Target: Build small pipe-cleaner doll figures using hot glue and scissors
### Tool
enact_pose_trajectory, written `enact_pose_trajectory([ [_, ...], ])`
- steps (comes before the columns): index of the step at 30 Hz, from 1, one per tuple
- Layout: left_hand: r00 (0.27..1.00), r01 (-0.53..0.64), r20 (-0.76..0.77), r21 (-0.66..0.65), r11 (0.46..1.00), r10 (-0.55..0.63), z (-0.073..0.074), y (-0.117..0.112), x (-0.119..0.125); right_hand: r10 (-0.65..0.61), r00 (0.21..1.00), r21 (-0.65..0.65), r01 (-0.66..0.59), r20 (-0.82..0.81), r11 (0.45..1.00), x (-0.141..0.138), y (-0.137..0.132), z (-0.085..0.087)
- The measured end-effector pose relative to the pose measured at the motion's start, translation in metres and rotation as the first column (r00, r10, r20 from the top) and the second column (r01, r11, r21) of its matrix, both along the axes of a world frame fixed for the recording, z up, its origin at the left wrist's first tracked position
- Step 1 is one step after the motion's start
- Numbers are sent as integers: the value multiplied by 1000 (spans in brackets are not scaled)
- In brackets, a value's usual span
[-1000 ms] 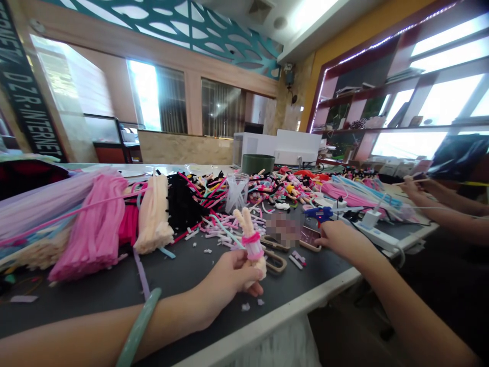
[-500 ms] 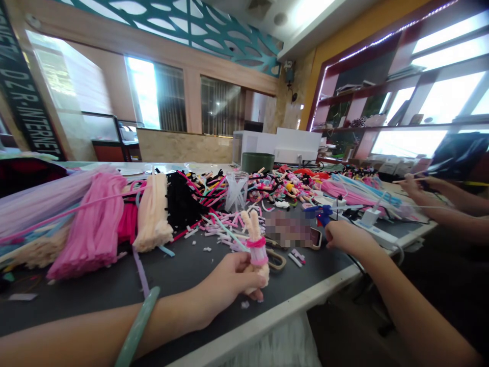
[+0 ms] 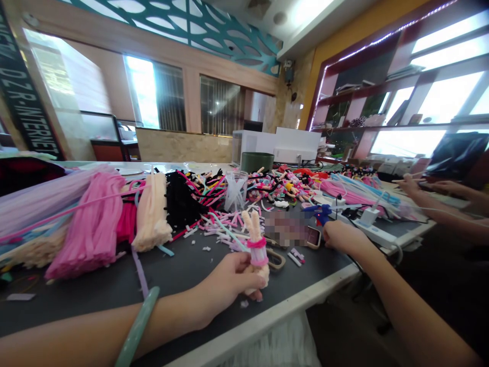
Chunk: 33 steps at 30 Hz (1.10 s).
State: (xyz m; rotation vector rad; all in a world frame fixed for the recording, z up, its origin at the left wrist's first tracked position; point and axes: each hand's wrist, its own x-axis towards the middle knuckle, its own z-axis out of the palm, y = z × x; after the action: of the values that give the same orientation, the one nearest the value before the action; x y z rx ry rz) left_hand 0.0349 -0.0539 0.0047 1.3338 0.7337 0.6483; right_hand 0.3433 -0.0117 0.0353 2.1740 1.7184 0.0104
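Observation:
My left hand (image 3: 225,286) is closed round a small cream pipe-cleaner rabbit figure (image 3: 255,248) with pink bands, held upright just above the dark table (image 3: 179,275) near its front edge. A pale green bangle (image 3: 136,326) sits on that wrist. My right hand (image 3: 340,235) reaches to the right and closes on the handle of a blue glue gun (image 3: 320,213) that lies on the table; its fingers are partly hidden. Scissors with beige handles (image 3: 275,259) lie between the two hands.
Bundles of pink, cream and black pipe cleaners (image 3: 99,219) cover the left of the table. Cut scraps and small finished figures (image 3: 282,188) fill the middle. A white power strip (image 3: 376,234) lies right. Another person's arms (image 3: 439,204) work at the far right.
My right hand has slid slightly right and further back toward the blue glue gun. My left hand with the rabbit figure has shifted a little right and stays low.

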Motion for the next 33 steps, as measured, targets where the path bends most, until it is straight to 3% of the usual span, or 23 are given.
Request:
enact_pose_trajectory([
  [12, 1000, -1, 0, -8, 1000, 1, 1, -2, 0, 72, 996, 146, -64, -50, 987, -12, -6, 4],
  [33, 1000, 8, -7, 15, 1000, -8, 4, -3, 1, 161, 987, 156, -161, 17, 975, -47, -25, 13],
])
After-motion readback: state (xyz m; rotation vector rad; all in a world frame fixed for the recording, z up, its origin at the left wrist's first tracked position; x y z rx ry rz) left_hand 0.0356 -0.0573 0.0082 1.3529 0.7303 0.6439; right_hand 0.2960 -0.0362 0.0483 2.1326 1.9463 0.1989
